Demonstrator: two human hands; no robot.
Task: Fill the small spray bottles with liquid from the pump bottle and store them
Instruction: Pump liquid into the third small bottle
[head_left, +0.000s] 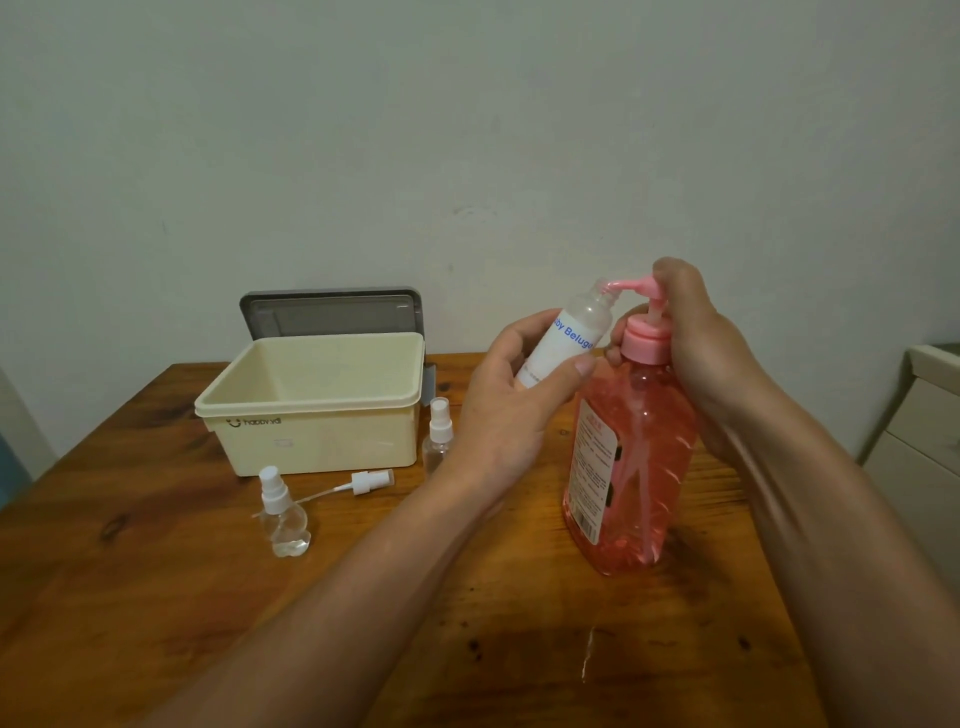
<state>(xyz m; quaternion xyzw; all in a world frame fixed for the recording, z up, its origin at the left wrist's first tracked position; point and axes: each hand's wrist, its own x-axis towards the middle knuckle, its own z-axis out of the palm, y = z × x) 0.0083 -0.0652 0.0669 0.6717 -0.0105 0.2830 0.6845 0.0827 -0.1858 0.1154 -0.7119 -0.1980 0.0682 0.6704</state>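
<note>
Pump bottle (631, 457), of clear ribbed plastic and filled with pink liquid, is seen standing upright on the wooden table (156, 571), to the right of the cream box (311, 441) and nearer the viewer. A white printed label is stuck down its left face, and a dip tube shows through the liquid. Its collar and pump head (644, 291) are of smooth, opaque pink plastic, with the nozzle turned toward the box side.

The pump is gripped from behind by the right hand (691, 332). Its fingers are curled about the collar and one fingertip is laid on top of the pump head. A cylindrical labelled bottle (569, 338), frosted at the shoulder and wrapped in white with blue lettering, is held in the left hand (511, 395), thumb in front and fingers curled behind. It is held tilted and uncapped, above and to the right of the box, with its mouth brought up against the nozzle tip. Whether liquid is passing cannot be made out.

The box is rectangular, of matte plastic with a rounded rim and a small dark logo on its front wall. A grey translucent lid (332, 312) is propped upright behind it. Just right of the box a slim spray bottle (439, 436) of clear plastic with a white sprayer is stood, partly hidden by the left wrist. In front of the box a loose white spray head (369, 482) with a thin tube is laid on its side. Beside it, further forward, a round spray bottle (283, 514) stands capped. The table is of glossy, knotted reddish-brown wood.
</note>
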